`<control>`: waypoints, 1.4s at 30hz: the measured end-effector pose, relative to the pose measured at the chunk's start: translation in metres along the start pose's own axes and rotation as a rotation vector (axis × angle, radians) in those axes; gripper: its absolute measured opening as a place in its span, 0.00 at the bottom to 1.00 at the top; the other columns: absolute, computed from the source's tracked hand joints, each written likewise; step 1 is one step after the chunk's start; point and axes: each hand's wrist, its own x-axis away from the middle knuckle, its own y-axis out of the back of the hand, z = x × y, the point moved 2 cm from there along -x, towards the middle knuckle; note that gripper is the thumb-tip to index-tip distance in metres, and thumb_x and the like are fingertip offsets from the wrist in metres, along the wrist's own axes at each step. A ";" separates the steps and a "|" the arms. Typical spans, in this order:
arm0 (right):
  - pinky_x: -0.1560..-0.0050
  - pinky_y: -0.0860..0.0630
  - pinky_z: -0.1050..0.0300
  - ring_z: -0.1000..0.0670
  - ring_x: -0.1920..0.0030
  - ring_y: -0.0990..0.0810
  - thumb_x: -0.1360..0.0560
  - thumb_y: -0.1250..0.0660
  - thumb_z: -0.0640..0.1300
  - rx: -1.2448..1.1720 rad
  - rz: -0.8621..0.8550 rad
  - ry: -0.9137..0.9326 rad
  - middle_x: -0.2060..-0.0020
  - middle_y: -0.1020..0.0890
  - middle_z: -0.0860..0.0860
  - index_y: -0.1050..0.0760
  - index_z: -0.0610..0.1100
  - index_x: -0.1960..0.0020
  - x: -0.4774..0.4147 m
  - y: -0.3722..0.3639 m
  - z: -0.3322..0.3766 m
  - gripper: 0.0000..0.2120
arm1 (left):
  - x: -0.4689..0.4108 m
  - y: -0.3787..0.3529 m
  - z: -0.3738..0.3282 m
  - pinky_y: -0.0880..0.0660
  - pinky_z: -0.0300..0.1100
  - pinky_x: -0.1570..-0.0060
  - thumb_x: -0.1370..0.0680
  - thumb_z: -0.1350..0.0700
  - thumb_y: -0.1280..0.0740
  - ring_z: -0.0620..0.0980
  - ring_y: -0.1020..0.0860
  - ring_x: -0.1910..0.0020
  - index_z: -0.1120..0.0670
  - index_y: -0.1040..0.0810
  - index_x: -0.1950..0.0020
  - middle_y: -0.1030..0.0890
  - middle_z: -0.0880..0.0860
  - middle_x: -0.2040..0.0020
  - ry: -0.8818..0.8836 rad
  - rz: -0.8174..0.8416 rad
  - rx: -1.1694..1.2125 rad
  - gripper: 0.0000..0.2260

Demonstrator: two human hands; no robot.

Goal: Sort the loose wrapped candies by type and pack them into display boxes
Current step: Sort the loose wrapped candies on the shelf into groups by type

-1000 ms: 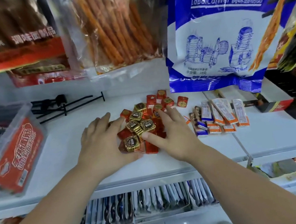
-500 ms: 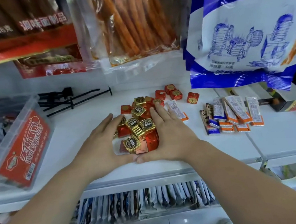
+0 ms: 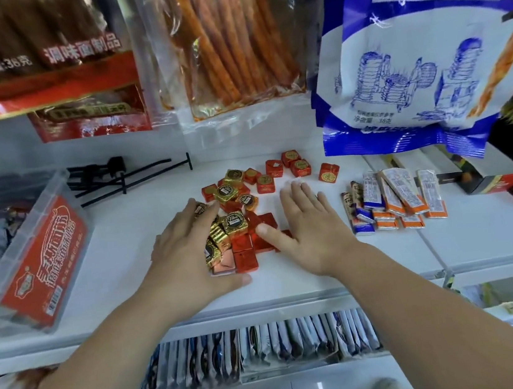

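Note:
A heap of square wrapped candies lies on the white shelf (image 3: 136,285): gold-foil ones (image 3: 234,223) and red ones (image 3: 246,254) mixed together, with more loose red squares (image 3: 300,167) further back. My left hand (image 3: 188,255) lies flat against the left side of the heap, fingers spread over some gold pieces. My right hand (image 3: 313,236) rests flat and open on the shelf right of the heap, its thumb touching the red candies. A row of flat stick-shaped candies (image 3: 396,202) in white, orange and blue wrappers lies to the right.
A clear plastic display box (image 3: 28,257) with a red label stands tilted at the left. Black metal hooks (image 3: 122,179) lie at the back. Snack bags hang above, a blue-and-white one (image 3: 410,59) at the right. A dark red-edged box (image 3: 491,183) sits far right. Packets fill the lower shelf (image 3: 253,351).
My hands were cupped together around the heap; now they have drawn apart, the right hand moving right off the candies. The heap has spread out between them.

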 end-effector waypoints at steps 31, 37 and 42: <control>0.50 0.22 0.55 0.48 0.50 0.19 0.24 0.31 0.47 -0.177 -0.293 0.015 0.46 0.18 0.50 0.24 0.54 0.38 -0.015 0.029 -0.007 0.14 | -0.015 0.028 0.010 0.35 0.47 0.36 0.29 0.45 0.25 0.50 0.34 0.37 0.45 0.25 0.32 0.24 0.46 0.37 -0.045 -0.230 0.051 0.27; 0.48 0.22 0.55 0.47 0.49 0.19 0.21 0.34 0.48 -0.118 -0.290 -0.058 0.47 0.17 0.49 0.23 0.49 0.36 -0.009 0.022 -0.018 0.14 | -0.020 0.018 -0.002 0.33 0.47 0.42 0.28 0.53 0.25 0.52 0.31 0.41 0.48 0.22 0.38 0.21 0.49 0.39 -0.078 -0.286 -0.005 0.18; 0.55 0.28 0.57 0.46 0.51 0.20 0.18 0.41 0.48 0.017 -0.282 -0.157 0.50 0.19 0.45 0.24 0.44 0.39 -0.007 0.025 -0.039 0.13 | -0.019 0.019 -0.016 0.31 0.47 0.43 0.27 0.55 0.26 0.51 0.31 0.42 0.50 0.22 0.39 0.21 0.50 0.42 -0.068 -0.323 0.016 0.17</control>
